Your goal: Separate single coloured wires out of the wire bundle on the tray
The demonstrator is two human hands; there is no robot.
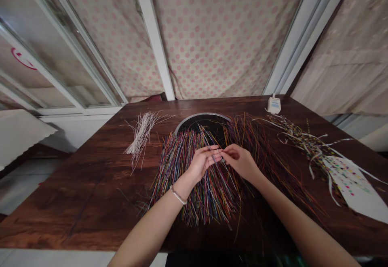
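Observation:
A wide pile of thin multicoloured strands [182,157] covers the middle of the table. Above it, my left hand [203,162] has its thumb over its fingers, with a few light, thin strands [229,178] running through the grip. My right hand [239,161] meets its fingertips, thumb and forefinger pinched on a strand end too fine to make out clearly. Behind the hands lies a dark round tray [209,120] with a pale rim, partly covered by strands. A second pile of reddish and dark strands [257,145] spreads beside my right hand.
A loose bundle of white strands [142,131] lies on the left of the brown wooden table [100,157]. At right are speckled strands with white ribbons [303,137], a white sheet with coloured dots [353,182] and a small white box [274,105]. Curtained window frames stand behind.

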